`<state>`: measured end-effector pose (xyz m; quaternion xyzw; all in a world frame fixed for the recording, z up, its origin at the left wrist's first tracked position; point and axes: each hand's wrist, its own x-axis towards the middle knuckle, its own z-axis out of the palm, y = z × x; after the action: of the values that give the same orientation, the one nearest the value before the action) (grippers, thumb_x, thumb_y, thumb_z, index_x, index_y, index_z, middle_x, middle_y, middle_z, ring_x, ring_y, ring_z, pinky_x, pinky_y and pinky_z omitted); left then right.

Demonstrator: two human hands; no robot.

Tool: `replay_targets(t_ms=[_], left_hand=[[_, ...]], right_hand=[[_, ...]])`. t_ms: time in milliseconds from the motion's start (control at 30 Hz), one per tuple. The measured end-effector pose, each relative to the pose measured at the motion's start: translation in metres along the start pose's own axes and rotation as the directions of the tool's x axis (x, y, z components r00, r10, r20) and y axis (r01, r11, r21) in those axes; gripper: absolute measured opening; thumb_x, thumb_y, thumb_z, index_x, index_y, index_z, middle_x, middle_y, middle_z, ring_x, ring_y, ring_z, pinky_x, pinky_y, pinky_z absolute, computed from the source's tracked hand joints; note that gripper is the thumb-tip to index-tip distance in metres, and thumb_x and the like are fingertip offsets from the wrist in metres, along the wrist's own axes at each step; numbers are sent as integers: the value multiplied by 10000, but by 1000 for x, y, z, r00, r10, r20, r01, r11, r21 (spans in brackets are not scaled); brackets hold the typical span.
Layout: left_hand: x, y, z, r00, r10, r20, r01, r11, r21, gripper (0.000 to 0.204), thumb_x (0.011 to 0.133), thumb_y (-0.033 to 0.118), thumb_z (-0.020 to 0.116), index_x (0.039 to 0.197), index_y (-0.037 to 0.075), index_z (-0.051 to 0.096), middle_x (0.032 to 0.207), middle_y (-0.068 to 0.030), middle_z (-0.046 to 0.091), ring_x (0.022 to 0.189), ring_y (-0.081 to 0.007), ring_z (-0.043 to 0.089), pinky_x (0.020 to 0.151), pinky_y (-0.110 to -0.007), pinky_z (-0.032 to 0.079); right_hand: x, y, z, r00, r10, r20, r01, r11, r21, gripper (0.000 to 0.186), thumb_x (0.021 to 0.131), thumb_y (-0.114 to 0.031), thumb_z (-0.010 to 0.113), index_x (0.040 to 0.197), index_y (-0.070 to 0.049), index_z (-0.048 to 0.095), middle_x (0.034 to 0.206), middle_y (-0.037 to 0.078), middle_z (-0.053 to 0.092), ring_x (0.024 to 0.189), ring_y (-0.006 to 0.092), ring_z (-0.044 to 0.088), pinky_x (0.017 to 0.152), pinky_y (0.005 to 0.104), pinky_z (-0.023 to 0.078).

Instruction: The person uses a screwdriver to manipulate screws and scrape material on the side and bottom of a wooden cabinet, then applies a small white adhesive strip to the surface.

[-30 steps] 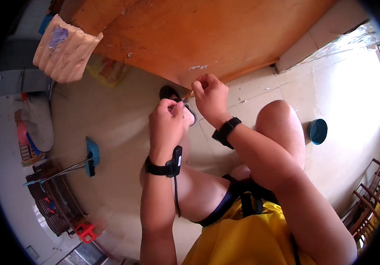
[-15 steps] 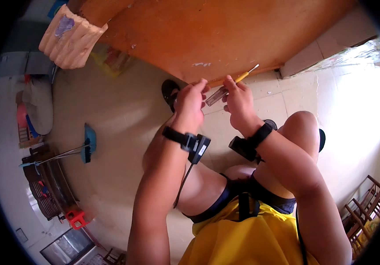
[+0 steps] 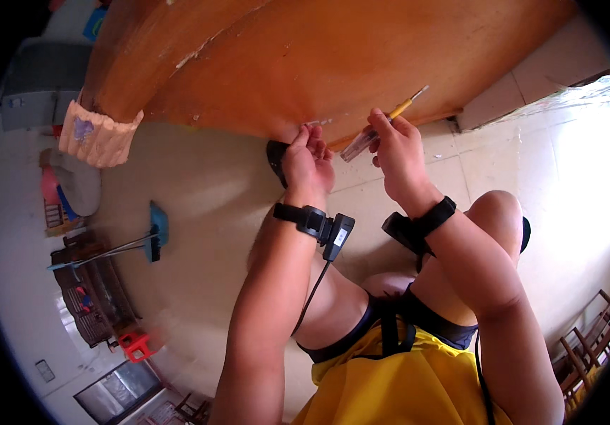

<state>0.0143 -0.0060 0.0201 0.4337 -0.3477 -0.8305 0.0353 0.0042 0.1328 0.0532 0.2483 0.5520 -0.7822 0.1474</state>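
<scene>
My right hand is closed round a screwdriver. Its clear handle slants down to the left, and the yellow part and thin metal shaft stick out up to the right in front of the wood. My left hand is up at the lower edge of a large orange-brown wooden panel, close to a whitish mark on it. Thumb and fingers are drawn together there; whatever is between them is hidden or too small to name. A black strap with a small device circles each wrist.
A peach ribbed pad wraps the panel's left end. Behind my left hand shows a dark shoe. On the tiled floor to the left stands a blue dustpan, with a red stool below it. A wooden chair is at the lower right.
My view has shifted, and the panel and pad sit differently in it. My left hand has come up against the panel's edge; the right hand, still holding the screwdriver, is farther from it.
</scene>
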Motion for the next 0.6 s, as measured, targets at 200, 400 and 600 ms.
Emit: replay_targets(t_ms=[200,400,600], left_hand=[[11,-5,0,1000,14,6,-14,999,-41,118,958,235,550,903,153,616,784,52,612,632,-87,484,626,-276,409],[15,-1,1,1000,4,22,-3,999,-51,202,979,236,500,846,112,588,722,11,584,560,-128,511,500,-309,457],[7,3,8,997,-1,76,-1,999,36,199,942,203,512,762,122,540,652,8,527,567,-126,506,533,-295,450]], right_hand=[[-3,-2,8,999,-5,51,6,1000,-20,297,936,-319,588,902,-24,595,696,17,543,579,68,455,485,230,351],[-1,8,7,991,-118,60,124,988,-93,348,935,-274,598,860,64,619,700,76,627,634,106,552,564,292,444],[-1,11,4,986,-164,43,169,975,-147,374,926,-291,601,827,70,611,670,100,631,617,124,567,564,311,454]])
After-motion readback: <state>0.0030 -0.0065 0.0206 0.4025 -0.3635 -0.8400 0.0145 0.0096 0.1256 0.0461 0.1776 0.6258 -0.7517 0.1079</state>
